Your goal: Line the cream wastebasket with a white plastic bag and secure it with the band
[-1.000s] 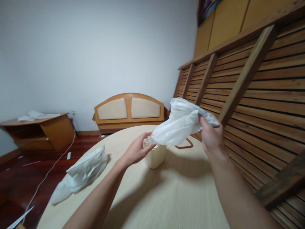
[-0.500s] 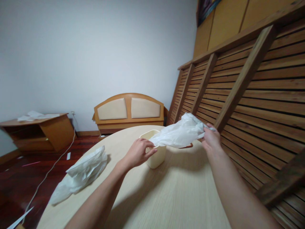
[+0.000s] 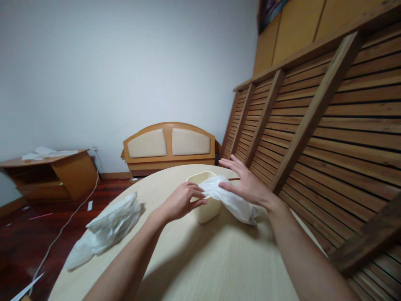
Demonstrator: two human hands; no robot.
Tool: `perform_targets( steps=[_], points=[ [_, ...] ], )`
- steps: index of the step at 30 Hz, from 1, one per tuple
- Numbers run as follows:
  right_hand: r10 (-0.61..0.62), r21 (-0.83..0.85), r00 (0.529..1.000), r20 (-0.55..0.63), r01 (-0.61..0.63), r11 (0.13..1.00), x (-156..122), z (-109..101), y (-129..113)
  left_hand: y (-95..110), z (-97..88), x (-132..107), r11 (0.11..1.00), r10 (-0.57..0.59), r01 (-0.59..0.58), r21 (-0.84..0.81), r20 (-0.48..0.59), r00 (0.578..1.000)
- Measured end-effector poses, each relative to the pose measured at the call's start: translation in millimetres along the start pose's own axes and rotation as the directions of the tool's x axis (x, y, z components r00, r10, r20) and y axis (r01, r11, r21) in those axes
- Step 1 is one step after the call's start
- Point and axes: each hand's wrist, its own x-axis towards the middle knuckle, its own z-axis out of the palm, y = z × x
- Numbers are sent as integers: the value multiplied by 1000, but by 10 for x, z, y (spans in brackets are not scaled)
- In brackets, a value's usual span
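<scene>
A cream plastic bin [image 3: 208,211] stands on the round table. My left hand [image 3: 181,200] is at its near left rim, fingers over the inside and thumb outside, so the rim lies between them. A white plastic bag [image 3: 239,207] droops from the bin's mouth over its right side, its loose end hanging low by the tabletop. My right hand [image 3: 247,184] is open above the bag, fingers spread and pointing away; the thumb is over or against the plastic. Whether the left fingers also pinch the bag is hard to see.
Another crumpled white bag [image 3: 115,225] lies at the left edge of the round table [image 3: 238,259]. A slatted wooden frame [image 3: 313,133] leans close on the right. Behind are a headboard [image 3: 169,144] and a low cabinet [image 3: 72,175]. A reddish-brown item [image 3: 234,179] shows behind the bag.
My right hand has let go of the bag's far end and moved left over it. The stretched bag has dropped down the bin's right side. The left hand has barely moved.
</scene>
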Motion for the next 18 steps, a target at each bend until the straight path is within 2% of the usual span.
perform_targets(
  steps=[3,8,13,18],
  points=[
    [-28,-100,975,219,51,994,-35,121,-33,63,-28,13,1000,21,-21,17,37,999],
    [87,-138,915,395,-35,990,-69,170,65,179,-67,20,999,-2,-1,41,81,997],
    [120,-32,930,348,-116,993,-115,141,173,209,-81,17,999,-16,13,35,88,996],
    [154,-23,936,316,-155,988,-149,123,254,166,-58,14,998,-64,62,32,48,997]
  ],
)
